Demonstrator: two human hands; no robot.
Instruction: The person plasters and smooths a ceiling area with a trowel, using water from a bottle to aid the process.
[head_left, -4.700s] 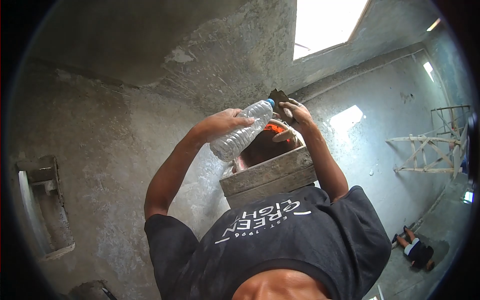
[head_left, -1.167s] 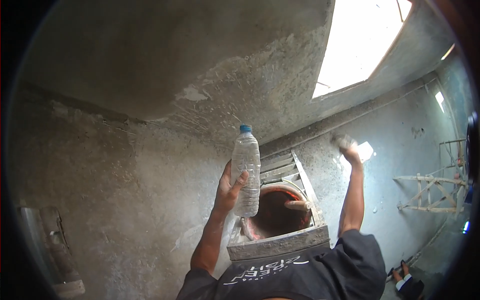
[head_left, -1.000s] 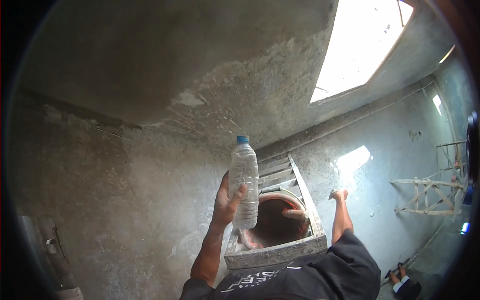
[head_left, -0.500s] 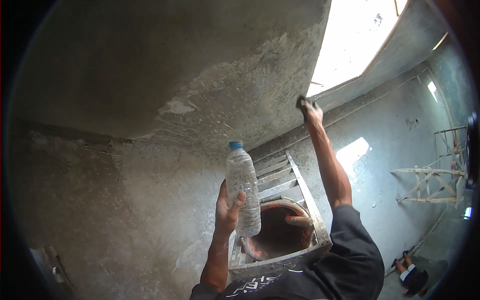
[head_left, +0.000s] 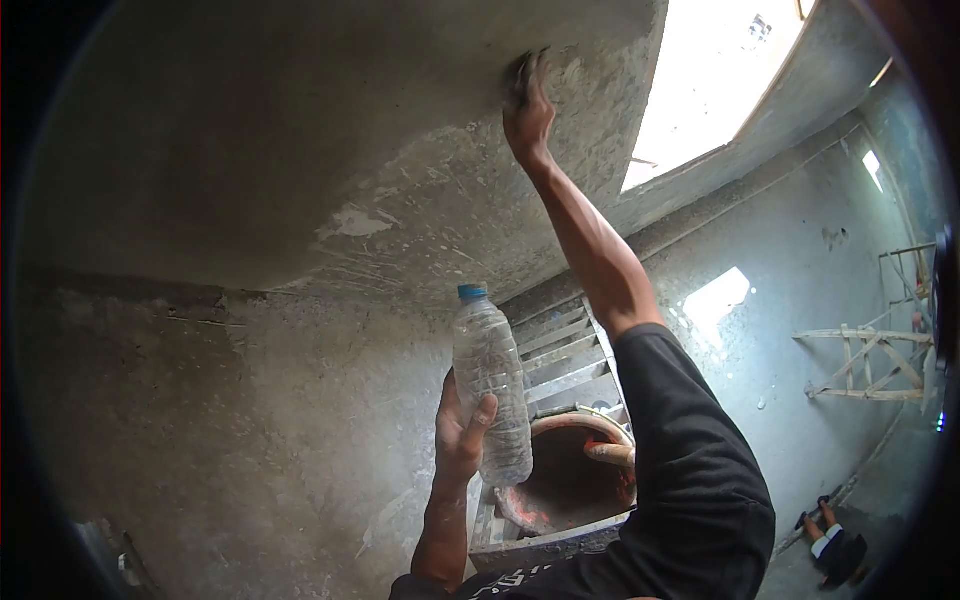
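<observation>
My left hand (head_left: 462, 440) is wrapped round a clear ribbed plastic bottle (head_left: 492, 390) with a blue cap, held upright over the edge of a round bucket. High up, my right hand (head_left: 530, 105) reaches to the grey plastered ceiling surface (head_left: 430, 190). A dark thing lies at its fingers, blurred, and I cannot make out what it is. Rough, pale patches mark the plaster below that hand.
A bucket (head_left: 570, 470) with reddish stains and a wooden handle in it sits by a ladder (head_left: 565, 355). A bright opening (head_left: 700, 90) is at upper right. A bamboo frame (head_left: 870, 365) stands far right; another person (head_left: 838, 552) is at lower right.
My right hand has moved up and left, from beside the bright opening's lower corner to higher on the plaster. My left hand still holds the bottle, slightly lower and further right in view.
</observation>
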